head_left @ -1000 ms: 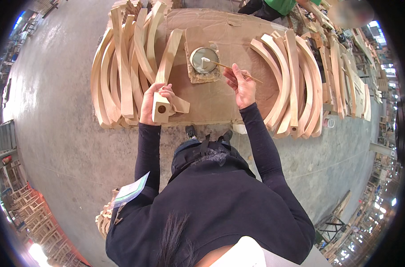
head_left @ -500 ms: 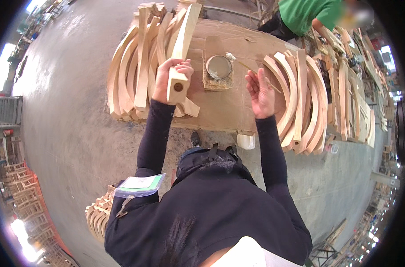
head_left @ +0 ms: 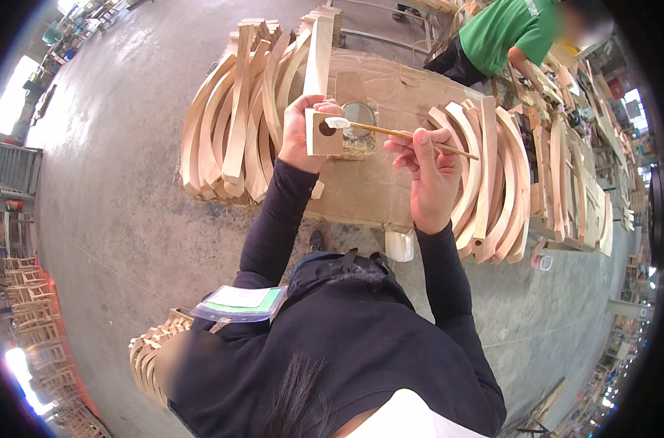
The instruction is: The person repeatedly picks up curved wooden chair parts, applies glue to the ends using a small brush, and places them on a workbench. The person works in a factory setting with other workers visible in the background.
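Note:
In my left hand is a long pale wooden furniture part, closed in my fingers with its square end toward me. A round dark hole shows in that end. My right hand pinches a thin wooden stick, whose tip carries a thick white blob. The blob is at the hole's edge; whether it touches the wood I cannot tell. Behind the stick, a round container rests on a block on the cardboard-covered table, partly hidden by my left hand and the part.
Curved wooden parts are stacked on the table's left and right. A white container hangs at the near edge. Across at the far right, a person in a green shirt works beside more timber.
My right hand has brought the stick left, its white tip now at the hole. My left hand has shifted right and slightly down with the wooden part, turning its end.

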`<state>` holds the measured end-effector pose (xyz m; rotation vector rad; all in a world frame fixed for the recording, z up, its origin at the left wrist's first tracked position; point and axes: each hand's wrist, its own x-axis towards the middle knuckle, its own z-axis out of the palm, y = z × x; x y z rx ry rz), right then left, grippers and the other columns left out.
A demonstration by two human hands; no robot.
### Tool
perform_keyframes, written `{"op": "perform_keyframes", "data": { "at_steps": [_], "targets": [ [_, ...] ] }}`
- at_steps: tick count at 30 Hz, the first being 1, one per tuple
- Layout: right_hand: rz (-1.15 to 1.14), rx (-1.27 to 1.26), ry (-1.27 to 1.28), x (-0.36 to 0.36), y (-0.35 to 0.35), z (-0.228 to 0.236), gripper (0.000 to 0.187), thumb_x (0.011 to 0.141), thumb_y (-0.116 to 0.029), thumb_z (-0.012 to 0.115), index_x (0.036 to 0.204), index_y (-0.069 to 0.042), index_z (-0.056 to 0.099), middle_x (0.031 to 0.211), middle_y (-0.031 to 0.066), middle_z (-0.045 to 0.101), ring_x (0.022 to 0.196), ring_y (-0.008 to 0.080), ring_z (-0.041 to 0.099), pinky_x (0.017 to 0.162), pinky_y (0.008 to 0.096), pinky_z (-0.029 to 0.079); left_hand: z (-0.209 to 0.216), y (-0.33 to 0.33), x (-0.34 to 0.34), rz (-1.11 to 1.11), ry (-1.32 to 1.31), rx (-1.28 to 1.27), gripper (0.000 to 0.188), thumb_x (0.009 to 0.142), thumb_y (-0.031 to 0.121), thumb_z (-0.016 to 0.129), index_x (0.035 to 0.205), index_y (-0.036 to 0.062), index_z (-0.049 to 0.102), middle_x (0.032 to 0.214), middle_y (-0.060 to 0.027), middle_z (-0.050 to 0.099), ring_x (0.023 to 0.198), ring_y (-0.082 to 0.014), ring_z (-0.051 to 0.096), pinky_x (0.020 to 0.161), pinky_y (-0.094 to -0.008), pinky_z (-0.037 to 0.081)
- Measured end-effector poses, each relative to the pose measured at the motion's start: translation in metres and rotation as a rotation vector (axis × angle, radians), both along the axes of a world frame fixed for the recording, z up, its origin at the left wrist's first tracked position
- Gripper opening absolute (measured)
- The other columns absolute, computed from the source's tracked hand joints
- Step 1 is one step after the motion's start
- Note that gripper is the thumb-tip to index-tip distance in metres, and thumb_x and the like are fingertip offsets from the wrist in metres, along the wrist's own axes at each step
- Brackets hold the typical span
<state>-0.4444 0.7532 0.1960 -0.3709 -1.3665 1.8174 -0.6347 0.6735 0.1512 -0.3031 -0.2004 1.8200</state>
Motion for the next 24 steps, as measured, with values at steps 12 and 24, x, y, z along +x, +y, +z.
{"op": "perform_keyframes", "data": {
  "at_steps": [12, 24],
  "targets": [
    [0.076, -0.010, 0.090, 0.023, -0.001, -0.001, 0.010, 0.094, -0.010, 0.061, 0.095, -0.005, 0.053, 0.099, 0.0198, 0.069, 0.087, 0.0236, 0.070, 0.069, 0.0277, 0.054, 0.014, 0.000, 0.023, -0.013, -0.085, 0.068, 0.024, 0.086, -0.003, 0.046, 0.105, -0.0133, 0.035, 0.077, -0.0080, 0.045, 0.063, -0.0165, 0.049, 0.056, -0.0250, 0.050],
    [0.051, -0.019, 0.053, 0.056, -0.011, 0.005, 0.014, 0.093, -0.011, 0.063, 0.087, -0.006, 0.051, 0.088, 0.0171, 0.071, 0.077, 0.0223, 0.071, 0.062, 0.0278, 0.055, 0.018, 0.007, 0.034, 0.040, 0.042, 0.035, 0.008, 0.086, -0.002, 0.044, 0.089, -0.0069, 0.039, 0.074, -0.0078, 0.043, 0.061, -0.0157, 0.049, 0.058, -0.0259, 0.052]
  ]
}}
